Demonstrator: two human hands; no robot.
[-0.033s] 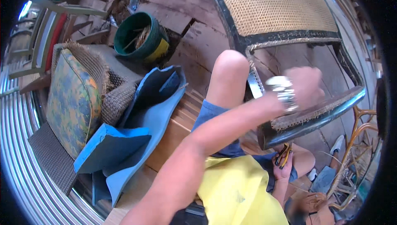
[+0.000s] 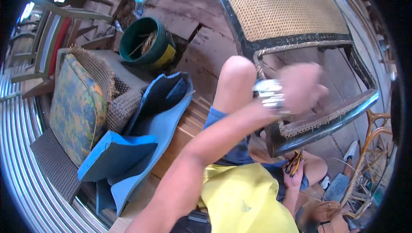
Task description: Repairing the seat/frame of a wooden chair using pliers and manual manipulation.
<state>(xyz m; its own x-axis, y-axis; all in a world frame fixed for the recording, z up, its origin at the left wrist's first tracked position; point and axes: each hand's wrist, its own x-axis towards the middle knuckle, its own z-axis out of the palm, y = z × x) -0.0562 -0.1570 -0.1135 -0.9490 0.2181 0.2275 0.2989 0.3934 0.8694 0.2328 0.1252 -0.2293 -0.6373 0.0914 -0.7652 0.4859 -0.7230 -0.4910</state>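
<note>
My left hand (image 2: 302,86), with a metal-banded watch (image 2: 270,93) on its wrist, is above the open section of a dark chair frame (image 2: 330,136). Motion smears its fingers, so whether they hold anything cannot be made out. Along the frame's inner edge run small holes and frayed cane ends. Woven cane (image 2: 287,8) fills the frame's far section. My right hand (image 2: 294,180) is closed around pliers (image 2: 293,163) with yellow and black handles, low beside my leg and just below the near rail of the frame.
To the left lie blue foam pieces (image 2: 118,158), a patterned cushion (image 2: 75,108) and woven matting (image 2: 56,164). A green bucket (image 2: 161,44) holding fibre scraps stands beyond, near a plastic bottle (image 2: 140,1). A rattan frame (image 2: 365,160) and another person (image 2: 330,213) are at right.
My left hand has moved left over the frame's opening, blurred in both frames. My right hand still holds the pliers in nearly the same place.
</note>
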